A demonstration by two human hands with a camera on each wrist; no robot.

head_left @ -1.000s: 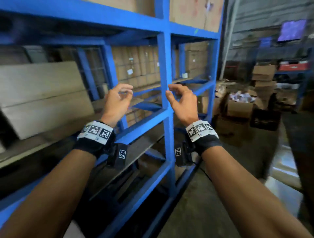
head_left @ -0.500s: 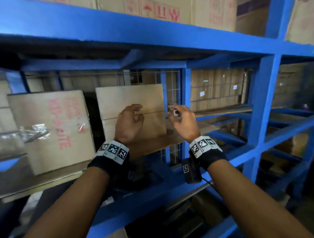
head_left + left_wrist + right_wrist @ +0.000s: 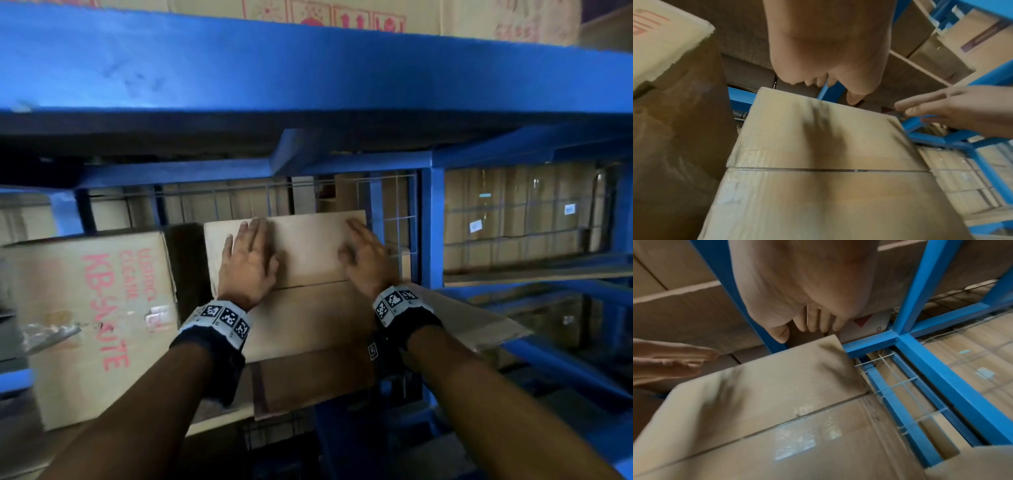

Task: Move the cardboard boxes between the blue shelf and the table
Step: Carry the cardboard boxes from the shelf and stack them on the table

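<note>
Both hands lie flat on top of a plain cardboard box [image 3: 308, 274] that sits on the blue shelf [image 3: 308, 68]. Left hand [image 3: 248, 260] rests with straight fingers toward the box's far left; right hand [image 3: 364, 260] is spread the same way near its far right corner, beside the wire mesh [image 3: 397, 212]. Neither is gripping yet. A printed box [image 3: 96, 308] stands just to the left on the same level. This looks like the start of taking the plain box off the shelf. Next, the fingers probably need to hook over the far edge or sides, then draw it forward under the low beam above.
</note>
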